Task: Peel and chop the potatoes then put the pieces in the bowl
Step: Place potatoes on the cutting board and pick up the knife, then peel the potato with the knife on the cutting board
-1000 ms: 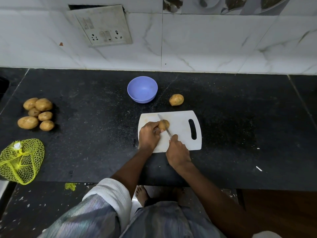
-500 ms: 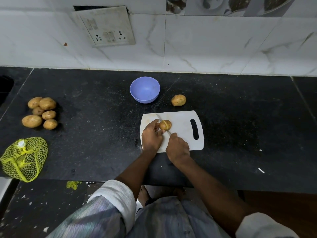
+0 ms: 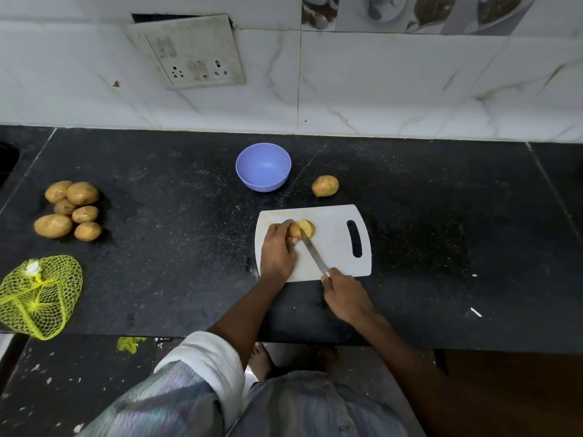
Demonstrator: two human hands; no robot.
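Steadying a split potato [image 3: 303,229] near the 10 o'clock part of a white cutting board [image 3: 334,247], the left hand [image 3: 277,247] curls its fingers over the near half while the right hand [image 3: 345,294], at 6 o'clock off the board's front edge, grips the handle of a knife [image 3: 312,255] whose blade runs up into the cut. The potato looks firm and dense, its pale cut face likely wet and slick, its rounded skin side apt to roll; holding it from above, fingertips tucked back from the blade, seems the safest purchase. Skin appears unpeeled on both halves. At 12 o'clock on the dark worktop [image 3: 441,247] sits a blue bowl [image 3: 263,167], apparently holding nothing. Another potato [image 3: 325,186] lies at 1 o'clock, six more [image 3: 67,211] at 9 o'clock. The knife handle is buried in the fist, and the left fingertips are hidden behind the potato.
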